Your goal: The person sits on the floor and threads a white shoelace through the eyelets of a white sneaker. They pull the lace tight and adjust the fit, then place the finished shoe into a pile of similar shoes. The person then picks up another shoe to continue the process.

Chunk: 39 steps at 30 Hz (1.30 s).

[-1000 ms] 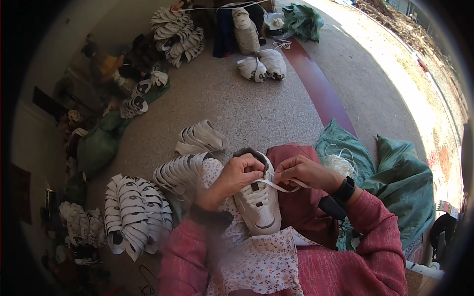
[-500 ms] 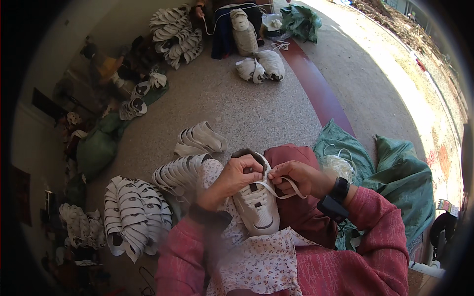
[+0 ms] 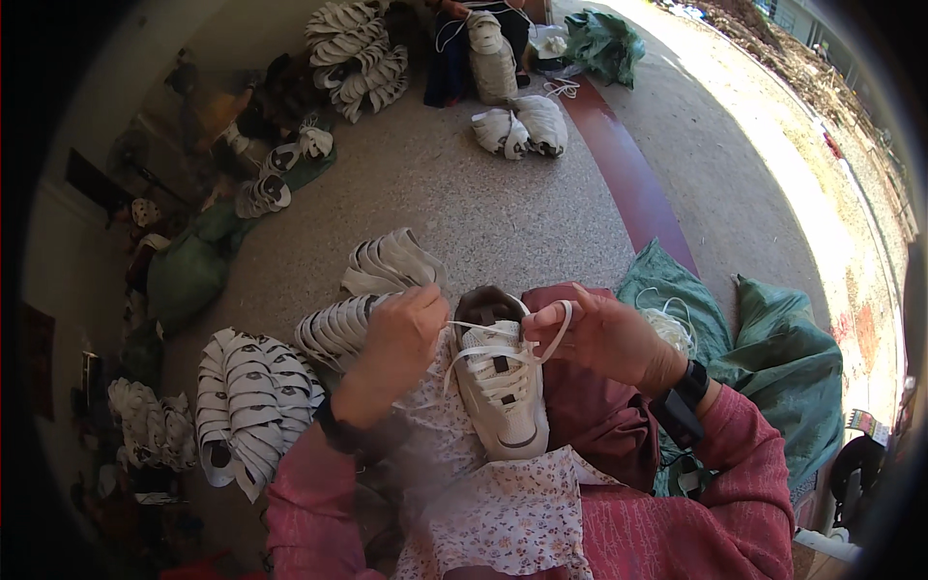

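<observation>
A white and beige sneaker (image 3: 517,425) rests on my lap, its toe toward me and its dark collar away. White laces cross its tongue. My left hand (image 3: 401,338), left of the shoe, pinches one end of the shoelace (image 3: 474,325), which stretches taut over the upper part of the tongue. On the other side my right hand (image 3: 609,333) holds the lace in a loop by the thumb and index finger, its other fingers raised. The lap is covered by a floral cloth (image 3: 512,493) and dark red trousers (image 3: 590,406).
Stacked shoe uppers (image 3: 256,396) lie on the floor at my left, with more uppers (image 3: 387,266) just beyond my knee. A green sack (image 3: 773,338) and a bundle of white laces (image 3: 670,329) lie right. Farther off, a person's hand (image 3: 452,8) shows beside more uppers (image 3: 358,58).
My left hand has moved left, away from the shoe, drawing the lace across. My right hand has lifted its fingers, with the lace now looped at them.
</observation>
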Each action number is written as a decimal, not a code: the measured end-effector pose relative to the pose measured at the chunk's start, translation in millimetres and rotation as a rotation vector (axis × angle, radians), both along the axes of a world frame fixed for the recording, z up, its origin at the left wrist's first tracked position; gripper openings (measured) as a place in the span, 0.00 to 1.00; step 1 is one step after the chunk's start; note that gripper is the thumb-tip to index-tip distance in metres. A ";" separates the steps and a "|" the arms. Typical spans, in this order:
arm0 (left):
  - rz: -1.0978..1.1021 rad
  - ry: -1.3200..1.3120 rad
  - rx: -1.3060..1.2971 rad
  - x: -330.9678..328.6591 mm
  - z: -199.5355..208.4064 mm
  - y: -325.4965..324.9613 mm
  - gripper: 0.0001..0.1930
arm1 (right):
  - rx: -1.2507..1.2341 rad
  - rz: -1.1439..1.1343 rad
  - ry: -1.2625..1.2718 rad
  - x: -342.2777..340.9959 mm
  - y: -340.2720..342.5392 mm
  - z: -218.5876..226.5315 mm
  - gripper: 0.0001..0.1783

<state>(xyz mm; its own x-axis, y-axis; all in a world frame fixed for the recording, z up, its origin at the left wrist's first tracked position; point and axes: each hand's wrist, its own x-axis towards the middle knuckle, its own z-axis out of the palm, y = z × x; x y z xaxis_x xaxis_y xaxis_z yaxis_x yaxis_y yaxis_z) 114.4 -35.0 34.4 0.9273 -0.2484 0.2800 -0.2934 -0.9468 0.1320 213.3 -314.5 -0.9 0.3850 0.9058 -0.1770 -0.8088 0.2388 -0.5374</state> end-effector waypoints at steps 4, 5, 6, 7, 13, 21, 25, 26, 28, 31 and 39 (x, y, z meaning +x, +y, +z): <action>0.120 0.018 0.059 -26.3 20.5 28.6 0.02 | -0.108 -0.032 0.089 -4.6 -1.9 -12.3 0.23; 0.176 0.023 0.081 -30.9 23.9 35.5 0.02 | -0.116 -0.019 0.105 -5.4 -3.6 -17.3 0.23; 0.232 0.025 0.096 -35.4 24.5 43.8 0.02 | -0.184 -0.018 0.076 -6.8 -4.3 -20.1 0.22; 0.288 0.026 0.113 -40.3 26.5 51.5 0.02 | -0.250 -0.015 0.048 -8.5 -4.9 -21.6 0.21; 0.536 0.096 0.139 -67.4 30.0 83.5 0.06 | -0.436 -0.089 -0.208 -23.1 -9.0 -14.6 0.16; 0.366 0.705 -0.719 -104.3 3.7 31.9 0.11 | -0.600 -0.157 -1.037 -26.4 6.1 -11.9 0.20; 0.244 1.197 -1.335 -118.1 -3.5 0.2 0.22 | -0.625 -0.163 -1.321 -10.8 9.5 -3.3 0.17; 0.254 1.180 -1.413 -120.4 -7.1 -4.1 0.25 | -0.613 -0.151 -1.286 -7.3 11.0 1.0 0.16; 0.269 1.139 -1.564 -125.5 -17.3 -8.0 0.31 | -0.651 -0.110 -1.314 -3.5 14.4 16.7 0.16; 0.181 1.128 -2.177 -134.6 -34.3 -9.4 0.36 | -0.628 -0.111 -1.438 7.2 17.1 19.6 0.14; 0.131 0.319 -2.617 -108.3 -60.1 11.3 0.17 | -0.629 -0.080 -1.523 0.0 30.4 41.6 0.09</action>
<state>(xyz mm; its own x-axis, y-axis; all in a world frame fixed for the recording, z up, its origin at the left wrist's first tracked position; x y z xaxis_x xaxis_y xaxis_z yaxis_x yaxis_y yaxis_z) 6.1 -23.7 -25.7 0.9499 0.1614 -0.2676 -0.0533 0.9274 0.3703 213.3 -284.1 40.7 0.5771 0.8132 0.0747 0.5228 -0.2976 -0.7988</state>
